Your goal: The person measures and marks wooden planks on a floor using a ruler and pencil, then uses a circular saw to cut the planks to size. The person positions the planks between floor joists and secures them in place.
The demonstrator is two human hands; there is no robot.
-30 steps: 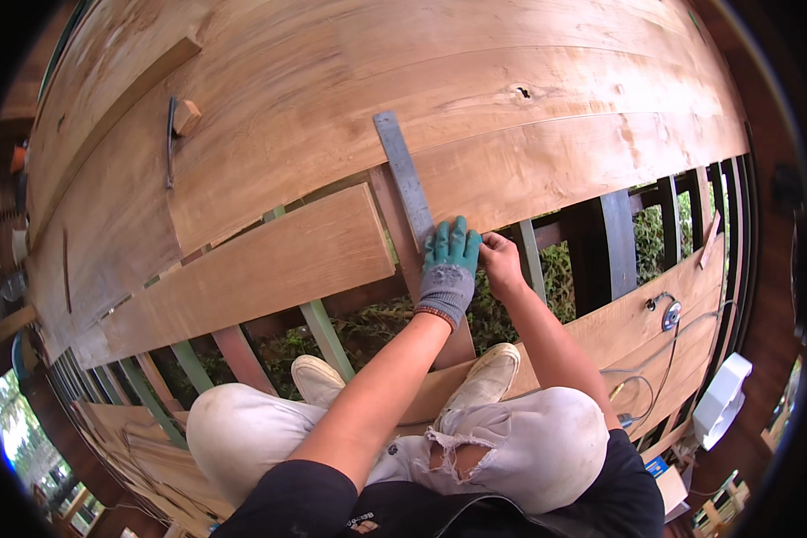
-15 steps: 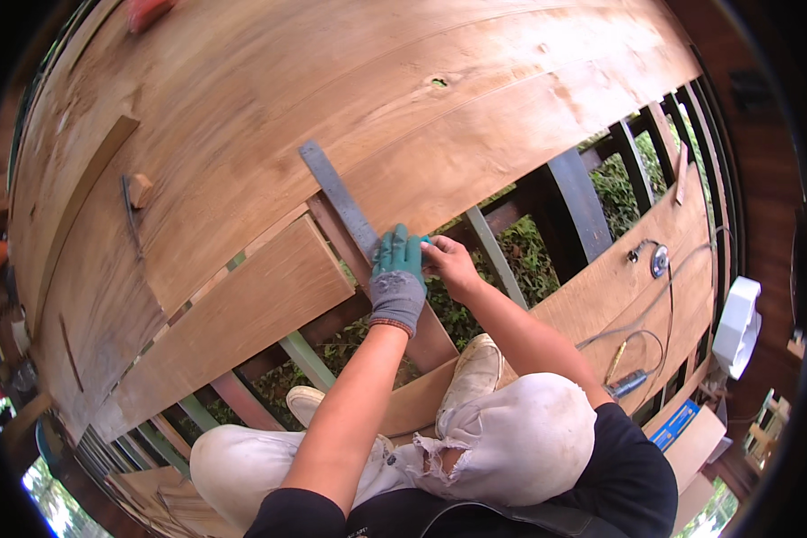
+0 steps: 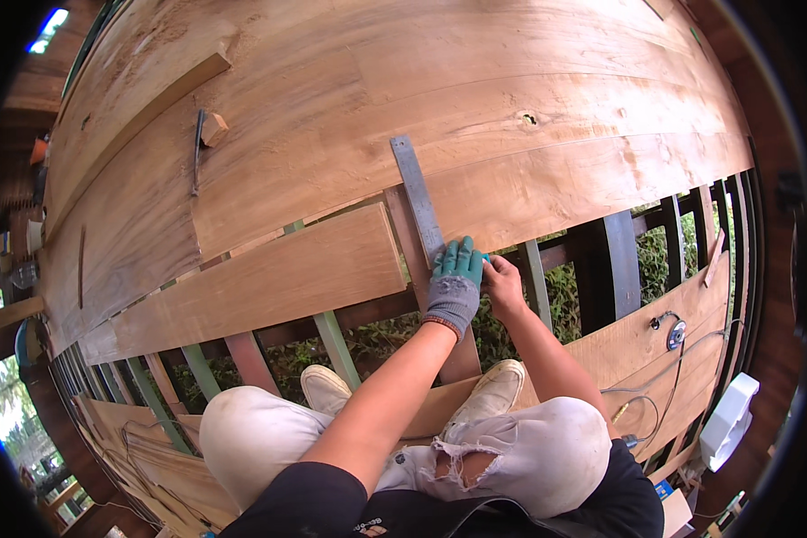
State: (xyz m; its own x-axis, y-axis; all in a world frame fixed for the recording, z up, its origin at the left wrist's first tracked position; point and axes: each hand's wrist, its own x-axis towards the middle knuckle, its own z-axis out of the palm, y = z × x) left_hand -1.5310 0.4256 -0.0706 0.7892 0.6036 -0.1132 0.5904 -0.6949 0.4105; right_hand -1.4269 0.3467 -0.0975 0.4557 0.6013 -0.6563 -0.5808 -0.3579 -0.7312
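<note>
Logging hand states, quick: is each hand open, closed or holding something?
Left hand: fingers extended at the metal ruler; grip hidden.
Right hand: fingers curled; grip cannot be told.

The strip (image 3: 415,195) is matt metal, the planks (image 3: 583,186) smooth wood, the glove (image 3: 455,289) perhaps rubbery

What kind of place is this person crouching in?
It looks like a wooden floor or deck being built or repaired: fitted planks stop partway, bare joists show greenery below, and a flat metal strip lies by the gloved left hand.
</note>
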